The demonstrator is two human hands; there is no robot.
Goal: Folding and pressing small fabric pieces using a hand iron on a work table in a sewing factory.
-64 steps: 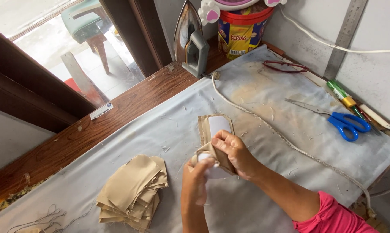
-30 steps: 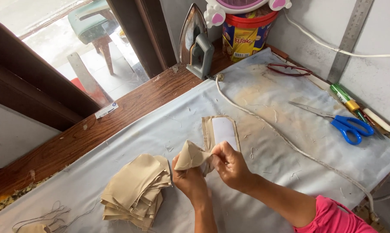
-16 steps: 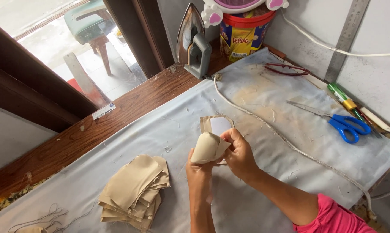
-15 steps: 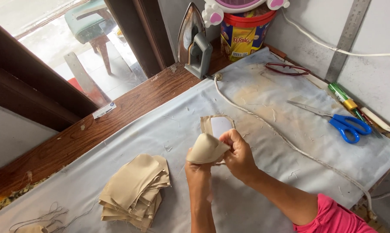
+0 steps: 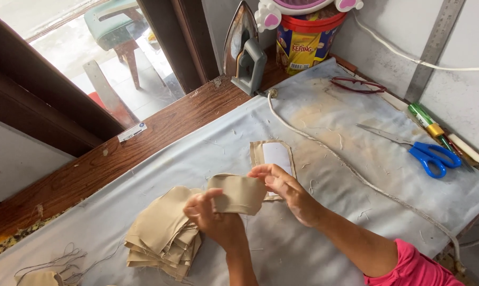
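Both my hands hold one small tan fabric piece (image 5: 240, 192) just above the grey-covered table (image 5: 313, 106). My left hand (image 5: 214, 220) grips its left end and my right hand (image 5: 283, 186) pinches its right edge. To the left lies a loose stack of tan fabric pieces (image 5: 162, 233), right under my left hand. Behind my right hand lies a flat tan piece with a white rectangle on it (image 5: 274, 156).
An iron (image 5: 244, 50) stands upright at the back, its cord (image 5: 356, 175) trailing across the cloth to the right edge. Blue scissors (image 5: 425, 153), pens (image 5: 427, 124), red glasses (image 5: 358, 85), a metal ruler (image 5: 438, 45) and a red-lidded tub (image 5: 308, 39) sit at the back right. A wooden ledge (image 5: 117, 159) runs along the left.
My hands have carried the fabric piece left and lower, from over the white-patched piece toward the stack, and the piece now lies flatter between them.
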